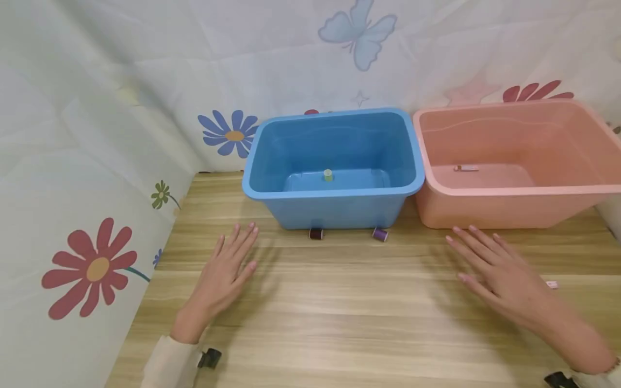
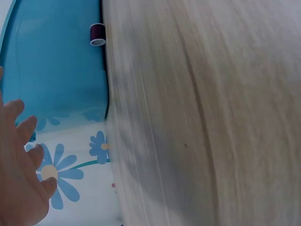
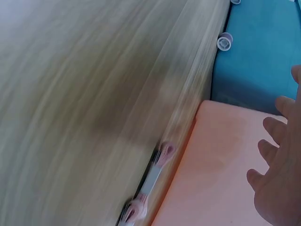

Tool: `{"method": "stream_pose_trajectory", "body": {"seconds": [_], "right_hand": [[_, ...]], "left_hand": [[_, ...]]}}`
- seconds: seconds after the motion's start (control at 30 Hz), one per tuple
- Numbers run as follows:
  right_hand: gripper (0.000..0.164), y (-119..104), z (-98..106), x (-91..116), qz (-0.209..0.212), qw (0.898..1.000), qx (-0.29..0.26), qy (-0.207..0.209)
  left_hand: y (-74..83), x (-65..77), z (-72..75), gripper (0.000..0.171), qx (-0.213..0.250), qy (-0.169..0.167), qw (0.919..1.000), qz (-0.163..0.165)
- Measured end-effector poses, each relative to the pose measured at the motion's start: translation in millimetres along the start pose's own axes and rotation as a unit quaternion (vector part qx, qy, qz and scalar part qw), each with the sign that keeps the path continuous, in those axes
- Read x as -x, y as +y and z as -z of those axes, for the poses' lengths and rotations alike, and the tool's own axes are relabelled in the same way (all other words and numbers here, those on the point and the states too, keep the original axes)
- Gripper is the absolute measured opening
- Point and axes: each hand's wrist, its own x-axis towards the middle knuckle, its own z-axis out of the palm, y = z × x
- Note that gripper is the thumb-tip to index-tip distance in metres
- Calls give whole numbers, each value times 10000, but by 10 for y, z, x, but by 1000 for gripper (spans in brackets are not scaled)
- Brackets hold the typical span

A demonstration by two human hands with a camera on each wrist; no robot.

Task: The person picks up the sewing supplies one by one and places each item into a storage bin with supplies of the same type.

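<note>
Work looks partway — green spool (image 1: 328, 175) in blue bin (image 1: 335, 193), bundle (image 1: 466, 168) in pink bin (image 1: 524, 191); dark spool (image 1: 316, 234), purple spool (image 1: 380, 234), pink skein (image 1: 552, 284) outside; left grip (image 1: 220, 277), right grip (image 1: 504, 277) wide.

Bright, diffuse light fills the head view, leaving a pale sheen on the middle of the wooden table (image 1: 359, 307). Soft-edged shadows fall on the wood to the right of the left hand (image 1: 220, 280) and to the left of the right hand (image 1: 504, 280). At the far right, the pink bin (image 1: 504, 207) is stretched by the wide lens. Both wrist views are dimmer and hazier, with whitish glare washing out the table's near part. In the right wrist view, the pink bundle (image 3: 151, 179) is smeared, apparently by motion.
</note>
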Motion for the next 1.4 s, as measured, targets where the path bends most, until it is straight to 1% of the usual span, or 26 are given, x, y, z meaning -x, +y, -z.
{"method": "stream_pose_trajectory", "body": {"seconds": [0.17, 0.3, 0.4, 0.57, 0.67, 0.83, 0.9, 0.97, 1.03, 1.13, 1.27, 1.37, 1.4], "right_hand": [[72, -37, -71, -68, 104, 9999, -92, 34], [70, -63, -94, -123, 111, 9998, -176, 56], [69, -87, -106, -158, 120, 9997, -199, 5], [67, -112, -114, -207, 218, 9995, -234, 68], [65, -122, -119, -256, 272, 9993, -234, 140], [67, -151, -132, -346, 315, 9989, -317, 157], [71, -165, -137, -373, 340, 9986, -375, 135], [74, -176, -145, -397, 377, 9983, -423, 133], [76, -184, -156, -420, 415, 9980, -468, 136], [77, -194, -180, -463, 473, 9972, -560, 177], [76, -208, -223, -512, 449, 9961, -736, 212], [73, -224, -254, -542, 332, 9955, -860, 230], [72, -230, -263, -552, 285, 9953, -899, 234]], "left_hand": [[-5, 7, 1, 65, 548, 150, 9982, 175], [13, -19, 11, 65, 943, 346, 9942, 394], [14, -21, 14, 64, 1258, 500, 9892, 561], [9, -22, 9, 62, 1684, 650, 9808, 744], [18, -49, 28, 60, 1922, 699, 9752, 841], [42, -121, 88, 56, 2350, 804, 9644, 910], [49, -152, 115, 55, 2563, 851, 9586, 901], [54, -184, 141, 55, 2818, 886, 9511, 902], [58, -214, 168, 55, 3096, 941, 9419, 900], [61, -254, 213, 56, 3524, 1048, 9253, 933], [66, -310, 274, 55, 3859, 1204, 9097, 950], [72, -368, 310, 56, 4030, 1315, 9006, 960], [74, -389, 320, 56, 4108, 1348, 8964, 973]]}}
